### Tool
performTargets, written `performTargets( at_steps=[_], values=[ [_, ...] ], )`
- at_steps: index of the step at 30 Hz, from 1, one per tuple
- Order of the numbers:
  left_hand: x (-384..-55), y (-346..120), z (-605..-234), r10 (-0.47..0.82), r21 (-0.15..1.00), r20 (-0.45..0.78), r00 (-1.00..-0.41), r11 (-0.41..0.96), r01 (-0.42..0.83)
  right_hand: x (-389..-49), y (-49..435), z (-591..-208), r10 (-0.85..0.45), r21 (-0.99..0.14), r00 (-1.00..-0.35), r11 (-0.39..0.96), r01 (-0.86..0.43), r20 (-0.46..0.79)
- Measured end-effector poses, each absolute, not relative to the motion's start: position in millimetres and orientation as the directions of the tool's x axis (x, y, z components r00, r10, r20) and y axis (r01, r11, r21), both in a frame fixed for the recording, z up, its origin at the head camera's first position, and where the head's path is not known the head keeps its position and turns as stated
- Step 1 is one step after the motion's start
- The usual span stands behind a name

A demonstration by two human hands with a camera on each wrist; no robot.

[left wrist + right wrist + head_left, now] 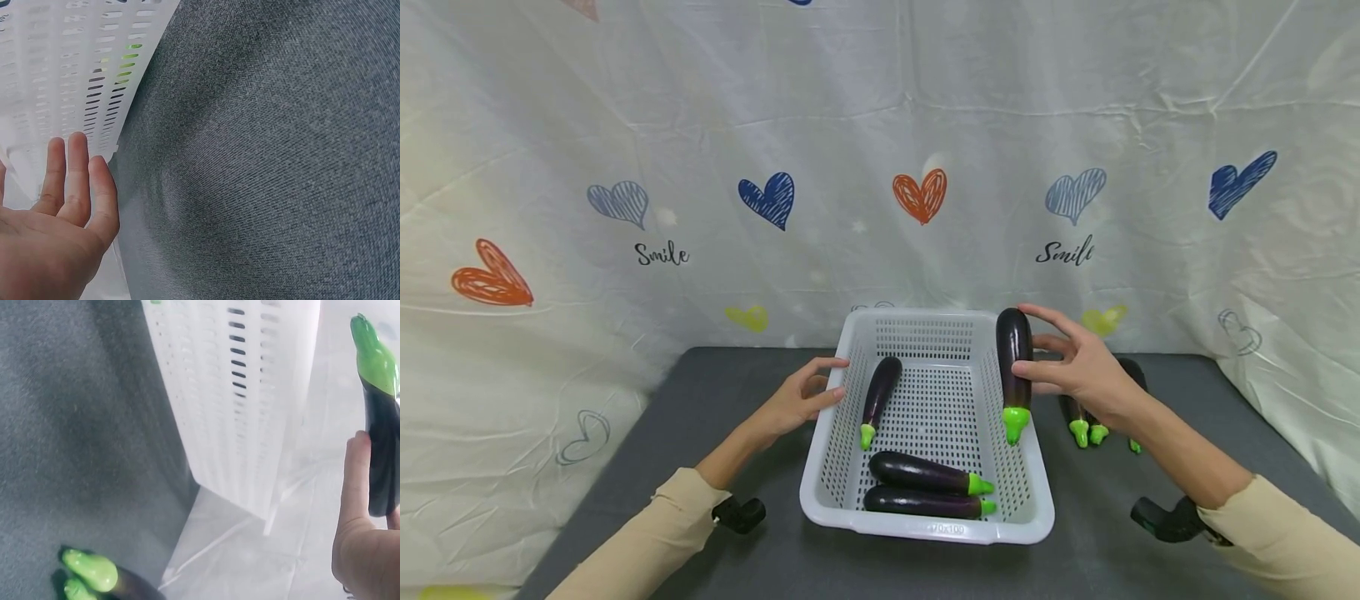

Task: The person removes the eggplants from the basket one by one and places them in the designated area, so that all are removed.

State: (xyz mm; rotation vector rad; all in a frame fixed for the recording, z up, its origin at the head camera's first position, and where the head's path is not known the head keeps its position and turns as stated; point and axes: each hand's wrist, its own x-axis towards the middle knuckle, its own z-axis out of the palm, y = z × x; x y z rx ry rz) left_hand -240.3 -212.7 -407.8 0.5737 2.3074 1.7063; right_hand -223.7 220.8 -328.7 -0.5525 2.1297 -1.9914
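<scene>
A white perforated plastic basket (925,527) stands on the dark table. Over its right rim my right hand (1086,371) holds a dark purple eggplant (1015,354) between thumb and fingers, its green stem end down. In the right wrist view the same eggplant (382,444) is above the rim level. My left hand (805,392) rests at the basket's left side, fingertips at the rim; in the left wrist view its fingers (77,175) are fairly straight beside the wall. Inside the basket, one eggplant (882,387) leans at the left and two eggplants (917,472) lie at the front.
Right of the basket, several more eggplants (1078,421) lie on the dark tabletop (760,558), partly hidden behind my right hand and forearm. A pale curtain (850,267) with printed hearts hangs behind the table. Each wrist carries a small black camera (741,514).
</scene>
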Motion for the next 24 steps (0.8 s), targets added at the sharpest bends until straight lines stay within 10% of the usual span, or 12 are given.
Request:
performTargets(
  at_steps=[24],
  values=[
    [-240.4,-212.6,-409.0,0.432,0.956,0.055,-0.900,0.239,0.173,-206.2,285.1,-344.3,-0.345,-0.940,-0.933,0.272,-0.207,0.105]
  ],
)
